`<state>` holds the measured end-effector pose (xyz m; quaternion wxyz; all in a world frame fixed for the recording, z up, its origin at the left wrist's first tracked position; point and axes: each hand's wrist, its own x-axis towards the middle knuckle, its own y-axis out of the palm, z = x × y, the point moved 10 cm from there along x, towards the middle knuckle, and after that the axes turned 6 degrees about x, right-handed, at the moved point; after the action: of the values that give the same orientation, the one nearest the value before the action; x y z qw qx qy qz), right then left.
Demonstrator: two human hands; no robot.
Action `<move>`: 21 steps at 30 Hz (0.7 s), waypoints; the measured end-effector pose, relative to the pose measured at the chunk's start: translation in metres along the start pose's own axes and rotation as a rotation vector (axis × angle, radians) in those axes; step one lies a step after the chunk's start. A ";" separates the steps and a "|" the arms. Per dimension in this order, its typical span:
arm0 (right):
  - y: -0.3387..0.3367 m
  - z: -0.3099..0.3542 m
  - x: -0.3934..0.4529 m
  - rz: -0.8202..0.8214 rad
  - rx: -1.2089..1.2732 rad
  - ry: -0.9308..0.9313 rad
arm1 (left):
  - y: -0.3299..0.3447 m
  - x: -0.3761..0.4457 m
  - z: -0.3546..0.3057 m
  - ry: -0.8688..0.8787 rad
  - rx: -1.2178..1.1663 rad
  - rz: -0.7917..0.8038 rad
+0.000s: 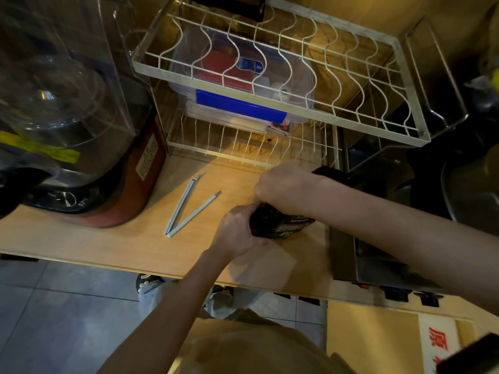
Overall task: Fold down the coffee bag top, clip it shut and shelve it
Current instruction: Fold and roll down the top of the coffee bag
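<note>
Coffee bag (280,224) stands on the wooden counter (108,238) below the white wire shelf (270,85), black with pale print. Left hand (240,233) wraps its body; right hand (283,187) is closed on the top. Best to press air out and crease flat and even, so the open clip (186,209), lying just left, slides on.

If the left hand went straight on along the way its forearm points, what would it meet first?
The left hand is already gripping the black coffee bag, so that comes first. Beyond it is probably the right hand, though depth is unclear.
</note>
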<state>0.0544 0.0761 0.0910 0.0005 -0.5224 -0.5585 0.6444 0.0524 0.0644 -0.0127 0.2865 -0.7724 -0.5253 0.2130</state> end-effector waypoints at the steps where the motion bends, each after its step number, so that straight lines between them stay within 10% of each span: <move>1: 0.006 -0.001 0.003 0.022 -0.001 0.010 | 0.000 0.001 0.000 -0.008 0.005 0.002; 21: -0.013 -0.022 -0.026 -0.303 0.115 0.100 | -0.007 0.002 0.006 -0.037 0.010 -0.011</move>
<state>0.0733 0.0820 0.1217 0.1551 -0.4626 -0.5923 0.6412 0.0448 0.0697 -0.0129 0.2819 -0.7638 -0.5338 0.2284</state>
